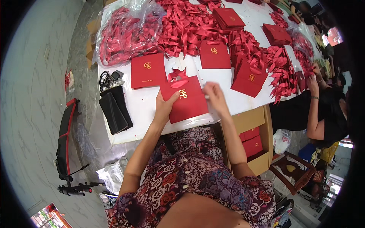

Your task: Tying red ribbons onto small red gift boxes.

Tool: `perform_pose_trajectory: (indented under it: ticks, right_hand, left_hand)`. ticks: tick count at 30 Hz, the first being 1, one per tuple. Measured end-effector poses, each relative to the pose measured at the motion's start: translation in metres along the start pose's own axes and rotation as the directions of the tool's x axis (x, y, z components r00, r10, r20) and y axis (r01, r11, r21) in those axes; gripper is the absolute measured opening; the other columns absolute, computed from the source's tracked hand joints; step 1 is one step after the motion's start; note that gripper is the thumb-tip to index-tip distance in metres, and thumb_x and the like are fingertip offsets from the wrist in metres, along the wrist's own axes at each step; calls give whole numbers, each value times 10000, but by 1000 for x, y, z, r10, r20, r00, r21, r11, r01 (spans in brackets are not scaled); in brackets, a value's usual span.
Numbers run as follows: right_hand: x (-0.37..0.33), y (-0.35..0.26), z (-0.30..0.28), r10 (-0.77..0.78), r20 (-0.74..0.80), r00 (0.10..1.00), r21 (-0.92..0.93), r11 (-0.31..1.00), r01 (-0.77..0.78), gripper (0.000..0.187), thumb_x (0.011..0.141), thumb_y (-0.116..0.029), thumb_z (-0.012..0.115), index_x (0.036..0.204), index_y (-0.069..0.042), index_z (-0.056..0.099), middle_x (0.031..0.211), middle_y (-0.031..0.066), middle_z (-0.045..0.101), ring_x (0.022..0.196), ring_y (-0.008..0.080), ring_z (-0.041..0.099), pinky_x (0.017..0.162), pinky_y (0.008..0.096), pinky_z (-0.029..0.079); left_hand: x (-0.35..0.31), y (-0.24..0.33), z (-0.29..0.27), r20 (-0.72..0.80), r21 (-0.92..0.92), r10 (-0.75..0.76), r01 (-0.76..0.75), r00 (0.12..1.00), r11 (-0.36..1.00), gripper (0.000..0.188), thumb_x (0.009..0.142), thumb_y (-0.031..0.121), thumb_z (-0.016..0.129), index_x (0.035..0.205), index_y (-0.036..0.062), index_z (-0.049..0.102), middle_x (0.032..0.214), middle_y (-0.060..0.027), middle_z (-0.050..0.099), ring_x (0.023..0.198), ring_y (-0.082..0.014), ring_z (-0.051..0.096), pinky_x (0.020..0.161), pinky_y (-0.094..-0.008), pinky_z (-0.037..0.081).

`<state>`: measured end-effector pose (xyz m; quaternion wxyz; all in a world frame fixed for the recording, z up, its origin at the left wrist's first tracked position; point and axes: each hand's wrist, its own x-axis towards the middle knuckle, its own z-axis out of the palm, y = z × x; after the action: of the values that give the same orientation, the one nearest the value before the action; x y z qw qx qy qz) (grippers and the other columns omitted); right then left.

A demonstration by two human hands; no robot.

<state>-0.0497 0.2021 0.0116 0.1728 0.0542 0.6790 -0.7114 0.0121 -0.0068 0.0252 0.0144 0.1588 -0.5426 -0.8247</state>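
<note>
My left hand [165,106] grips a flat red gift bag [190,108] by its left side, the thumb lying across its front near a gold emblem. The bag is tilted over the table's front edge, and a loop of red ribbon handle [178,78] stands up from its top. Just off the bag's right edge is my right hand [215,96], its fingers curled together and slightly blurred; whatever they may pinch is hidden. Beyond the bag, a larger red bag [147,70] lies flat to the left and another red bag [215,55] to the right.
Heaps of red ribbon [186,26] and a clear plastic sack [127,36] cover the white table's [146,128] far side. Stacked bags [249,78] sit at right, a black pouch [114,108] at left. An open carton [247,121] stands below. Another person [323,110] works at right.
</note>
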Motion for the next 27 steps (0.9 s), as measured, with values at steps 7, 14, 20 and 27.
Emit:
perform_pose_trajectory:
  ticks: [7, 14, 20, 27]
  right_hand:
    - [-32, -18, 36, 92, -40, 995, 643, 765, -45, 408, 956, -97, 645, 1317, 24, 498, 1212, 112, 618, 1086, 193, 628, 908, 322, 557]
    - [83, -46, -28, 48, -280, 959, 748, 637, 186, 324, 978, -164, 636, 1262, -25, 563, 1221, 85, 635, 1118, 197, 616, 926, 368, 554]
    - [111, -24, -39, 123, -340, 932, 721, 671, 174, 265, 1008, -208, 594, 1210, -37, 584, 1158, 72, 633, 1082, 181, 604, 905, 348, 535]
    - [111, -8, -69, 302, -150, 942, 708, 698, -111, 168, 1023, -151, 548, 1067, 8, 578, 1067, 102, 588, 971, 208, 624, 853, 368, 578]
  left_hand:
    - [22, 14, 19, -15, -4, 114, -114, 993, 994, 365, 955, 133, 663, 1263, 1, 518, 1128, -88, 658, 908, -120, 635, 772, -253, 529]
    - [37, 31, -25, 84, 764, 595, -435, 799, 476, 382, 872, 134, 706, 1220, 48, 574, 1029, -113, 651, 938, -231, 606, 804, -329, 484]
    - [34, 30, -61, 222, 936, 609, -341, 761, 84, 505, 778, 102, 722, 1266, 97, 592, 1312, -147, 559, 1252, -362, 455, 1058, -490, 321]
    - [44, 19, -75, 245, 963, 561, -266, 791, -46, 563, 782, 70, 657, 1336, 140, 590, 1396, -163, 518, 1315, -373, 424, 1109, -485, 267]
